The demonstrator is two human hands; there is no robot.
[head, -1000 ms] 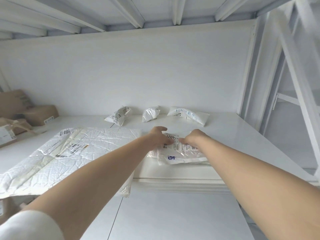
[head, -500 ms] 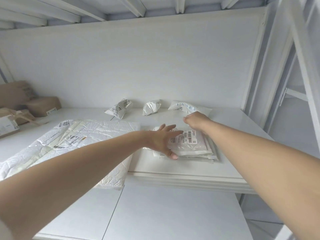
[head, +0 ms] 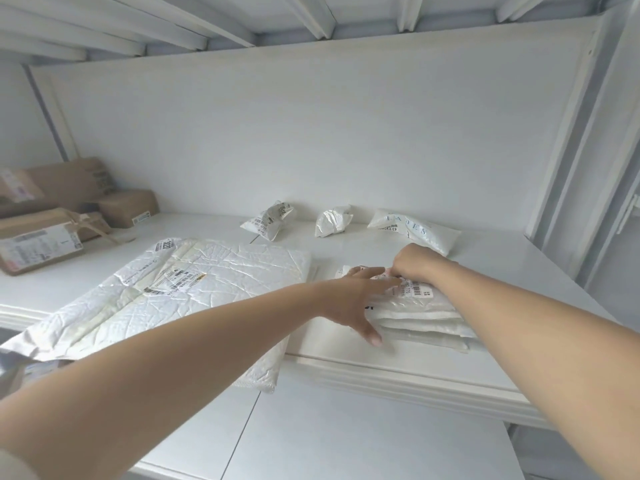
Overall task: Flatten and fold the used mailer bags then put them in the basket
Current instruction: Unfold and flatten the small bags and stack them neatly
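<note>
Folded mailer bag [head: 424,315] lies on the bench [head: 332,351] near its front edge. Left hand [head: 353,299], outstretched, presses it down; right hand [head: 417,268], curled, appears to pinch the far edge. Recommend firm, even pressure along the creases before lifting.

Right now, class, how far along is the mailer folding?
Done: one big mailer lies flattened. In hand: the left hand presses a folded mailer, the right hand on its far end. Left: three crumpled mailers at the back; no basket in view.
</note>
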